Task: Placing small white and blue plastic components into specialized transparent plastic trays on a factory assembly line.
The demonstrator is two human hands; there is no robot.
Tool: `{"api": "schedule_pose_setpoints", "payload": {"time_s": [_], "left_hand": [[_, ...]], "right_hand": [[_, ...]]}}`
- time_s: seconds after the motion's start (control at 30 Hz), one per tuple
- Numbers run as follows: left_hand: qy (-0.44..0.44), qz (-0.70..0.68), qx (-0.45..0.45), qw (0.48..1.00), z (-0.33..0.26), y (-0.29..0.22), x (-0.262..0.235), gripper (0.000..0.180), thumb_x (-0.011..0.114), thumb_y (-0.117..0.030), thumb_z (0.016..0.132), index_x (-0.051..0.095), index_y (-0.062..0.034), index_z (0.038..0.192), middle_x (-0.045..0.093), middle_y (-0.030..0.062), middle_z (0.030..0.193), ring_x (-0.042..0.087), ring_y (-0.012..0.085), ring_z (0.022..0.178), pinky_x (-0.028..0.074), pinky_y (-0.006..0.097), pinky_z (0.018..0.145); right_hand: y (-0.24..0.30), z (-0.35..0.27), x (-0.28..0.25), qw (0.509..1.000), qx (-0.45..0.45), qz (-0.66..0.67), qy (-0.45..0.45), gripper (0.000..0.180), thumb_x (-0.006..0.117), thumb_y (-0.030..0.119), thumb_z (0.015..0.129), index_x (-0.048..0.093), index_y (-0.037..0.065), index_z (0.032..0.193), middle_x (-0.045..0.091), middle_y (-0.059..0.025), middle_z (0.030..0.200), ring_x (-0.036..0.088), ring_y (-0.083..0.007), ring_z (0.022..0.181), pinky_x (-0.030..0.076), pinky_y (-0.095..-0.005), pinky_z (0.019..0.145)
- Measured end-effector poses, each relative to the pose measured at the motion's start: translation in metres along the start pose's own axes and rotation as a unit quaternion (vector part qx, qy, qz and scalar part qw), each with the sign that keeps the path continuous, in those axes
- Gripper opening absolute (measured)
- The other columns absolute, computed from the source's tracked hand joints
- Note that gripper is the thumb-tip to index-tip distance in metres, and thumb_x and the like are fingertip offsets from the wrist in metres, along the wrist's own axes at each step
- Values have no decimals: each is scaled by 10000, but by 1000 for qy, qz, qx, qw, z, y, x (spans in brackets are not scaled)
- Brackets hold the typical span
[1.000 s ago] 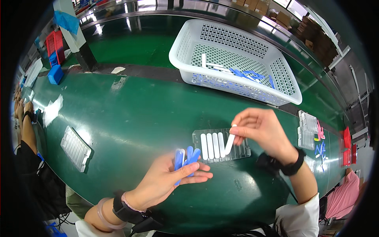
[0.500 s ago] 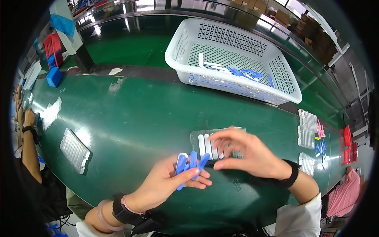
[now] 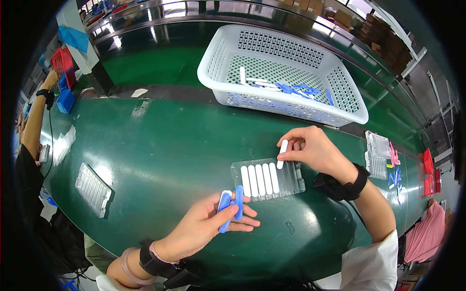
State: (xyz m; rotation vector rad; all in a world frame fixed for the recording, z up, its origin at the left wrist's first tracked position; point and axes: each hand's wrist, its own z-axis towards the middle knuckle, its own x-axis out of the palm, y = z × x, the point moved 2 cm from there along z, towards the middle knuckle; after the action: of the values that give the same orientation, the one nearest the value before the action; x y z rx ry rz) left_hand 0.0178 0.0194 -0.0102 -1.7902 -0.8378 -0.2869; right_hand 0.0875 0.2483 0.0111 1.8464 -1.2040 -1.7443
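L hand [image 3: 206, 223], nearest, pinches a few blue strips [image 3: 239, 199] btwn thumb & fingers, other fingers spread; exact no. of strips unclear. Just beyond, clear tray [image 3: 294, 182] lies flat on green table [image 3: 170, 138], w/ five white strips [image 3: 260, 179] side by side in its L part; R-side slots bare. R hand [image 3: 315, 150] pinches one white strip btwn thumb & fingertips, tilted, lower end over tray's far edge, just R of the row; can't tell if it touches. Well to L, another ribbed tray [image 3: 92, 190]; far R, more trays [image 3: 376, 155] near small blue & pink pcs. Beyond, white basket [image 3: 276, 104] w/ loose white & blue strips inside. Far L, co-worker's hand [image 3: 51, 80] at red basket [image 3: 63, 62], blue bin [image 3: 65, 101] just below.
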Motion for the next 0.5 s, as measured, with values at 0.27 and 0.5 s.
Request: {"api": "schedule_pose_setpoints", "payload": {"time_s": [0.27,0.5], "left_hand": [[-24,78,11,997,-1,-4,-2,235,446,-70,880,452,52,1081,584,162,922,604,268,850,515,333,739],[-19,82,20,996,-1,-4,0,259,451,-77,880,444,54,1103,579,187,943,605,272,853,514,328,739]], "right_hand": [[32,-37,26,993,-115,-24,-31,388,718,219,675,554,13,960,520,-98,855,518,-185,772,436,-293,672],[40,-44,35,950,-51,305,-50,112,597,24,780,575,-48,863,608,-72,801,590,-114,723,504,-253,651]]}}
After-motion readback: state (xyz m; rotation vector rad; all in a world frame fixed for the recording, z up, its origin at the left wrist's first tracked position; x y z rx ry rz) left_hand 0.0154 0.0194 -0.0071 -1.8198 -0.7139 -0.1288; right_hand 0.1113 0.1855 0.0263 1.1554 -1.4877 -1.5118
